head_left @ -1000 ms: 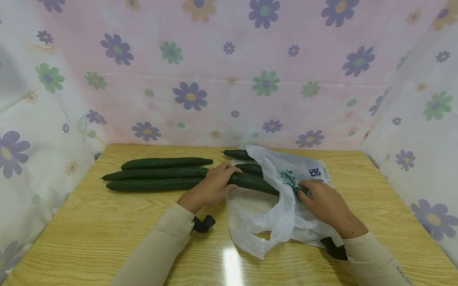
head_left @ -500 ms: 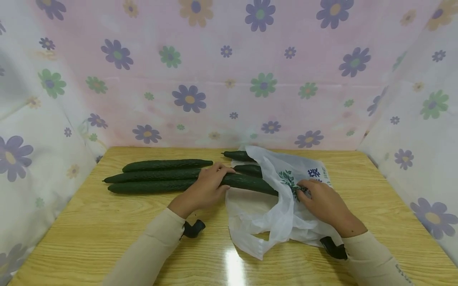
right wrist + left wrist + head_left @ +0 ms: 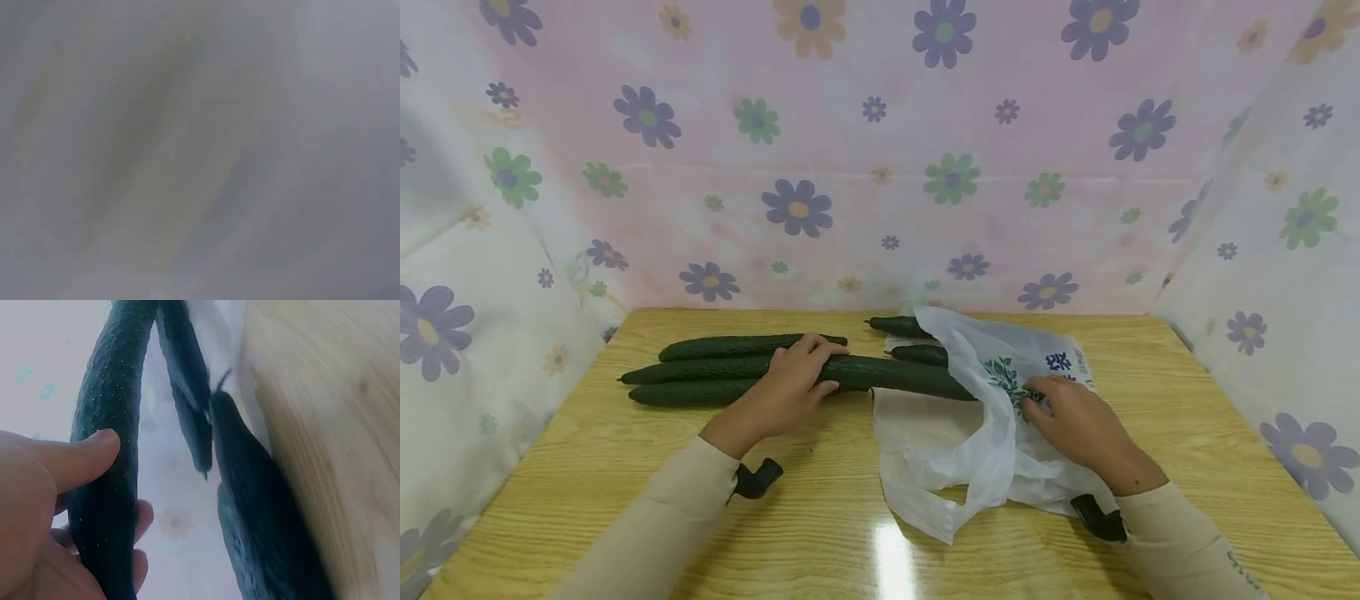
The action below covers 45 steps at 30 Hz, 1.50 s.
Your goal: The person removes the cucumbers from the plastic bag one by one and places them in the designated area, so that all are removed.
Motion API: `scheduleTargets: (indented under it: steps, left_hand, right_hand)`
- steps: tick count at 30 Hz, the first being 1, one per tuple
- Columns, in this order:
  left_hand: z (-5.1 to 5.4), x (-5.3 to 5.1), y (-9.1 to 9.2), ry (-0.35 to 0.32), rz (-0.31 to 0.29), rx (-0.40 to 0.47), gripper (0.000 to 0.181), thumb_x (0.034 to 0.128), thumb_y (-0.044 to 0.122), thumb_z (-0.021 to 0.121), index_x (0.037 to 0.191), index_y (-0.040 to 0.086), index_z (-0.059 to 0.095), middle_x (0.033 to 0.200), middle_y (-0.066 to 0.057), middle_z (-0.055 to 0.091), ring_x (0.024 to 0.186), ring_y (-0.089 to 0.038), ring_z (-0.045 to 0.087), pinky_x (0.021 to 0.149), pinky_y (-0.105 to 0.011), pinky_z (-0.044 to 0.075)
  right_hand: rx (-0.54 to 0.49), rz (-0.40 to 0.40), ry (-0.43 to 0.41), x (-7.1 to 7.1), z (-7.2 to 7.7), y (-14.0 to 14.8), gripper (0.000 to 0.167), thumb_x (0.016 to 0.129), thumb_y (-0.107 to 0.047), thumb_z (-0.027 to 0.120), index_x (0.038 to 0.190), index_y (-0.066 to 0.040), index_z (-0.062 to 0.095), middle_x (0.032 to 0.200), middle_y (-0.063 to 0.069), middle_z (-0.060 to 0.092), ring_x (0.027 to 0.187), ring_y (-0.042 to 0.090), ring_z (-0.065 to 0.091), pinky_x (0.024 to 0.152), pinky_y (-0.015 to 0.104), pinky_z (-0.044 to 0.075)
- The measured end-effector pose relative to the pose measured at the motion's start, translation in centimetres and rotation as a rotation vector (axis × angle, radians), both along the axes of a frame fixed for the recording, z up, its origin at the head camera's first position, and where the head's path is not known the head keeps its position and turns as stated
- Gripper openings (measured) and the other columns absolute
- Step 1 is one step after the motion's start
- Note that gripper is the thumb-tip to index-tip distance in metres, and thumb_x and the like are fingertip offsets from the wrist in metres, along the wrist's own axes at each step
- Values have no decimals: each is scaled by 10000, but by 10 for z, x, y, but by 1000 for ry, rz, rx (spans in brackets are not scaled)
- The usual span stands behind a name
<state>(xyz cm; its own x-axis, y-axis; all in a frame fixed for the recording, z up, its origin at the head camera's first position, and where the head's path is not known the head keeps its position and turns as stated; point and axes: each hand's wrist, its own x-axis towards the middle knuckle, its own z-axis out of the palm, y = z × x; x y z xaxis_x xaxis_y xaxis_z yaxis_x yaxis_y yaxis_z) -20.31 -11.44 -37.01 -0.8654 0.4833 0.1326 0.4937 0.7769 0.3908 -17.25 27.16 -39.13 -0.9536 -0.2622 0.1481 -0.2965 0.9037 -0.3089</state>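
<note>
My left hand (image 3: 790, 383) grips a dark green cucumber (image 3: 902, 377). In the left wrist view, the thumb lies across this cucumber (image 3: 115, 381) and fingertips show on its far side. Its right end is inside the mouth of a white plastic bag (image 3: 940, 492). Two more cucumbers, one at the back (image 3: 898, 327) and one nearer (image 3: 921, 355), stick partly out of the bag. My right hand (image 3: 1078, 425) holds the bag's printed upper layer between thumb and fingers. The right wrist view is only a grey blur.
Left of the bag, cucumbers lie side by side: a back one (image 3: 722, 347), a middle one (image 3: 692, 369) and a front one (image 3: 692, 393). They rest on a wood-grain table (image 3: 587, 500). A flowered curtain (image 3: 880, 208) surrounds its back and sides.
My left hand has moved left, and more of the gripped cucumber shows between the hand and the bag. My right hand and the bag have stayed in place.
</note>
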Motion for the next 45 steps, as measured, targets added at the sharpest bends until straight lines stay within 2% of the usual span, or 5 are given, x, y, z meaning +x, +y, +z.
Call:
scheduleTargets:
  steps: [10,23,34,40,45]
  left_hand:
    - [6,5,-34,-81,44,47,482,1001,183,630,1455,140,472,1336,-101,490,1095,-273,589,964,-553,379]
    - [4,17,-80,-45,77,-5,474,998,154,630,1441,83,475,1335,-161,488,1108,-320,587,942,-600,382]
    - [2,27,-103,-55,52,-27,453,995,140,627,1420,73,488,1289,-146,501,960,-212,591,876,-595,407]
    - [-4,33,-116,-70,54,-19,436,996,131,622,1409,81,490,1261,-126,504,749,-89,486,801,-456,388]
    - [-7,37,-125,-56,60,-16,424,984,114,636,1386,74,507,1246,-136,517,798,-104,527,808,-497,417]
  right_hand:
    - [2,5,-1,-1,0,-1,287,978,-167,596,1178,13,693,1142,205,703,1039,397,675,857,568,543]
    - [1,7,-2,-1,0,-1,274,979,-165,601,1173,3,696,1134,193,708,1048,392,672,859,566,542]
    - [4,0,-4,0,-1,-1,278,979,-164,591,1175,4,694,1150,196,704,1065,399,666,867,570,539]
    - [4,3,-5,0,-2,-1,278,978,-163,592,1176,3,695,1142,192,705,1055,393,670,866,570,539]
    - [5,-2,-9,-1,-2,-1,277,977,-164,593,1174,0,697,1145,194,705,1064,397,667,870,572,537]
